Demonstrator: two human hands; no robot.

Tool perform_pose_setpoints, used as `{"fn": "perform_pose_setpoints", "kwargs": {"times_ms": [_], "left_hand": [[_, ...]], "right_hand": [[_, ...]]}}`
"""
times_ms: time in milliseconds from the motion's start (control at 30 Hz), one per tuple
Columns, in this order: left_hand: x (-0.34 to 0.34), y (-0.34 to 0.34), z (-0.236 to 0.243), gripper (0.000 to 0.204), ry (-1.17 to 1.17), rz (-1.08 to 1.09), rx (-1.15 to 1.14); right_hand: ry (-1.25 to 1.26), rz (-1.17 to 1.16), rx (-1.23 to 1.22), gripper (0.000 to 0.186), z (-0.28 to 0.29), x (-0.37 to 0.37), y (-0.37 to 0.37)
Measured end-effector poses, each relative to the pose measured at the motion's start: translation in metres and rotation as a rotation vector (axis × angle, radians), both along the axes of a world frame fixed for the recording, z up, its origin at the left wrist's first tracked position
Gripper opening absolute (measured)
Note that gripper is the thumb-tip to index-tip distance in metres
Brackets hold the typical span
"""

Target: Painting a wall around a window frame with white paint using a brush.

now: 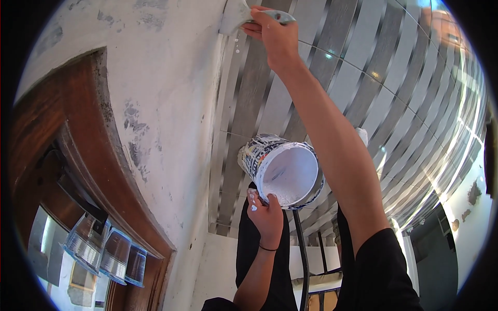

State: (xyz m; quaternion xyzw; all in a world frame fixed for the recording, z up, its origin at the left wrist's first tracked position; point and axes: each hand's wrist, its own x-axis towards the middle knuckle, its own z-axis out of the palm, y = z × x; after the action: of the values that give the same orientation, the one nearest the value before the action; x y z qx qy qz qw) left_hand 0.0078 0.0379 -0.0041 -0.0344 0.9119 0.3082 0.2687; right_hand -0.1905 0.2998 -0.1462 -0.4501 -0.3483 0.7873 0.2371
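Note:
My right hand (279, 39) stretches far forward, fingers closed around the pale handle of a flat paintbrush (284, 17). The brush's broad white end meets the lower edge of the white wall (171, 57), where it borders a striped grey surface. Nearer to me, a paint bucket (252, 155) tilts with its mouth facing me. White paint coats its inside, and its printed outer wall is smeared with white. My left hand (265, 220) grips the bucket's near rim, thumb over the edge; white paint marks its fingers.
Grey striped panels (306, 83) with glossy reflections spread to the right. On the left is a brown wooden frame (104, 150) with clear glass shades (115, 254) beside it. A dark metal bar (301, 249) stands between my black-trousered legs. White drops lie near the brush.

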Motion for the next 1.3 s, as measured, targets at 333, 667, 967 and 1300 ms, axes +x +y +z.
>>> {"fn": "perform_pose_setpoints", "kwargs": {"times_ms": [333, 667, 967, 1300], "left_hand": [[-0.004, 0.002, -0.002, 0.012, 0.006, 0.016, 0.036], [-0.010, -0.001, 0.000, 0.025, -0.183, 0.037, -0.075], [-0.010, -0.002, -0.008, 0.013, -0.087, 0.094, 0.004], [-0.014, 0.001, -0.004, 0.022, -0.187, 0.076, -0.111]], "right_hand": [[0.260, -0.028, -0.092, 0.038, 0.010, 0.043, 0.039], [0.012, -0.038, 0.041, 0.028, -0.030, 0.017, -0.002], [0.070, -0.079, -0.012, 0.026, -0.011, 0.005, -0.013], [0.099, -0.011, 0.000, 0.034, -0.003, 0.046, 0.021]]}}
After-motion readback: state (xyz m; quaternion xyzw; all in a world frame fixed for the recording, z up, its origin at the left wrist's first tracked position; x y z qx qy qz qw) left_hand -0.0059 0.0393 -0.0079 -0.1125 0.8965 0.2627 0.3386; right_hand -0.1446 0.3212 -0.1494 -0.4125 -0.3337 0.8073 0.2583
